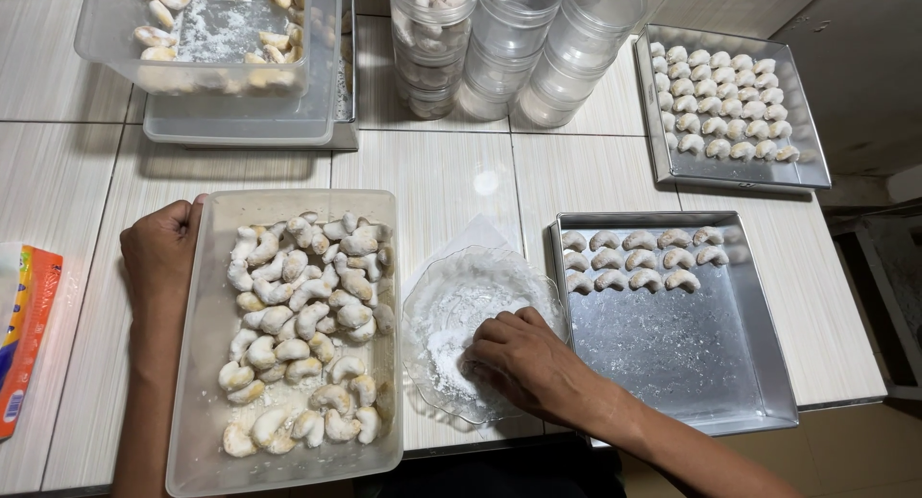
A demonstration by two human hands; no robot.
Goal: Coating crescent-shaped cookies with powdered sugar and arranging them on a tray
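My left hand (161, 253) grips the plastic tub (206, 402) rim at the bench's front edge; right hand (523, 359), fingers curled, presses into the sugar dish (451, 311); best roll gently, coat evenly.

A flat packet (24, 335) in orange, yellow, green and blue, with a red band along its near end, is lying at the far left edge of the bench (451, 181), partly cut off by the frame and standing well apart from the left hand (158, 253). No labels, signs or screens are showing anywhere else.
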